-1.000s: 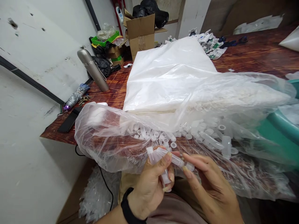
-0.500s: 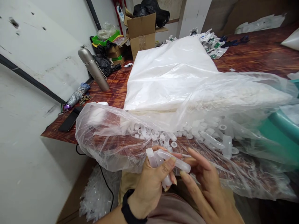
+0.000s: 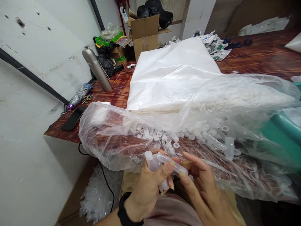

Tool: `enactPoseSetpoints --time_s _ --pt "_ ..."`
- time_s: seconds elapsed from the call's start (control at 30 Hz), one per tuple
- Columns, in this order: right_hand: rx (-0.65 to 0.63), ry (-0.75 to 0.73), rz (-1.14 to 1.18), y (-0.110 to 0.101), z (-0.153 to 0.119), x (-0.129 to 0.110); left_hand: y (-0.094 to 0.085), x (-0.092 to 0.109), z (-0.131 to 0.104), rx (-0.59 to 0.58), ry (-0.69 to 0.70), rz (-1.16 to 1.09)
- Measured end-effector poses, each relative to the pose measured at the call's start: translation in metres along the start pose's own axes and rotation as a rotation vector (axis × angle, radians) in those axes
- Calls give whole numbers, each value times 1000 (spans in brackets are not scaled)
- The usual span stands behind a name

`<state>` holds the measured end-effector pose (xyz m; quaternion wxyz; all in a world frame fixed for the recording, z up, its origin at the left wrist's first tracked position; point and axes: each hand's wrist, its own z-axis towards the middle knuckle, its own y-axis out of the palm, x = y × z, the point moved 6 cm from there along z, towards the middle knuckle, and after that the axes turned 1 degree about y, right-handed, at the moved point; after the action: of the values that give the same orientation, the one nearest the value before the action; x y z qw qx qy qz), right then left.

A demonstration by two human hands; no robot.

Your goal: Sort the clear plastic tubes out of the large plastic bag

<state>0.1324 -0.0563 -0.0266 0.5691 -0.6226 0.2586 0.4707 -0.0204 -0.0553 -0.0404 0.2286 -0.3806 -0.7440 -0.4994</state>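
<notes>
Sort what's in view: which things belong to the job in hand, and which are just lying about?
Likely job things:
tubes in the left hand, right hand at one tube's end
loose white caps

Seemingly just lying about:
grey flask
phone
umbrella
keys

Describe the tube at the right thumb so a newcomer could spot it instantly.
Find the red-brown table, then the left hand at its near side, gripping several frosted tubes. Your tube alone reaches the right hand, slanting flatter in view than its steeper neighbours.
</notes>
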Motion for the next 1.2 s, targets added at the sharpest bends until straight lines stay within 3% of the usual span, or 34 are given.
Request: enactPoseSetpoints --time_s 0.1,0.17,0.23,0.3,0.4,0.47,0.5,0.57,0.63,0.7,0.77,0.83,0.9,0.97,1.03,1.2 --pt "50 -155 -198 -7 3 -2 -38 29 -17 198 73 56" --pt "78 -183 -247 -13 12 4 -86 55 -39 450 235 98" --pt "91 -228 -275 -18 24 8 -146 75 -69 724 402 159" --pt "89 -283 -293 -20 37 12 -206 82 -96 936 456 292" --pt "100 -335 -340 -19 52 19 -278 79 -125 1184 351 647" --pt "112 -351 -391 -16 58 24 -304 78 -137 1295 335 766" --pt "111 -354 -414 -15 60 26 -308 80 -139 1338 351 806" --pt "104 -358 -446 -11 63 29 -297 86 -137 1362 416 904" --pt "95 -355 -462 -8 66 31 -258 97 -118 1175 547 1068" --pt "105 -354 -470 -5 68 32 -188 104 -85 697 713 1332" --pt "118 -354 -464 -2 71 32 -114 102 -52 263 784 1547" --pt "139 -350 -447 -2 71 33 -52 106 -24 91 894 1684" --pt "170 -332 -424 -8 68 34 -14 110 10 113 859 1857" --pt "200 -299 -408 -18 63 35 4 110 40 141 722 2046" --pt "214 -262 -402 -28 55 38 9 109 59 124 642 2126" --pt "218 -213 -352 -40 40 47 1 108 63 68 619 2109"
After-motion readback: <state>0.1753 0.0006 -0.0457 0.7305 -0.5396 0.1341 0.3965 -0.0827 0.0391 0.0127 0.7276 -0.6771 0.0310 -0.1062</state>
